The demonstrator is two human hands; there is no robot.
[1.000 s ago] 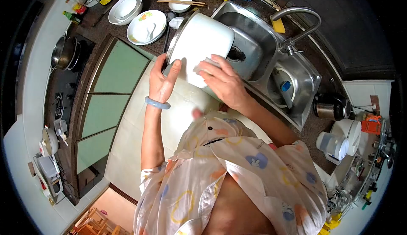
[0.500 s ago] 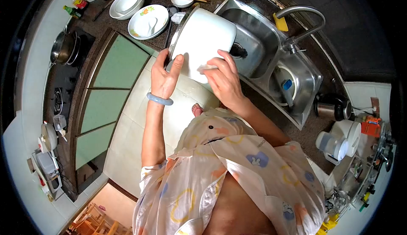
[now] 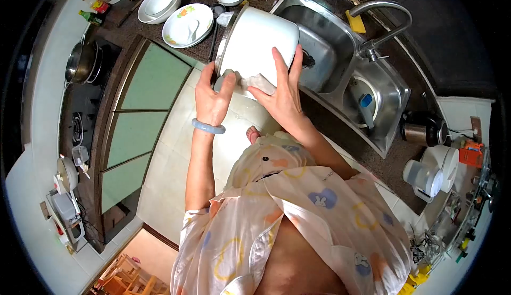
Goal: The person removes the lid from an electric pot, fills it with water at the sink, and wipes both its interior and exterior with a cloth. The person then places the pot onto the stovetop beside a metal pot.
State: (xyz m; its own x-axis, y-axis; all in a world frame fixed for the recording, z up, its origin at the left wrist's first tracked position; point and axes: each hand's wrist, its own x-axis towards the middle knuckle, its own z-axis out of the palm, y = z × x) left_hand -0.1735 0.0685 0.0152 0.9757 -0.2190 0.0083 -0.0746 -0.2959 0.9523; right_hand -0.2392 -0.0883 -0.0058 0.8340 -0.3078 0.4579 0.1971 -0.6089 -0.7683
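Both hands on a tipped white pot (image 3: 261,45), left of the sink (image 3: 327,39).
The left hand (image 3: 212,98) is clamped on the near-left rim (image 3: 223,42), its thumb outside on the wall. The right hand (image 3: 286,98) is spread open, thumb and fingers well apart, fingertips on the pot's right side, thumb touching a pale cloth (image 3: 261,84) against the wall. Whether the pot rests on the counter (image 3: 364,175) cannot be told.

Loose off-white garment (image 3: 239,236), printed: blue patches with white rabbit figures, yellow rings, orange blotches, small lettering; white-edged folds lower centre of frame. Dark round button (image 3: 265,159) near centre. Smooth pale blue-grey bangle (image 3: 208,126), left wrist. Foot bare.
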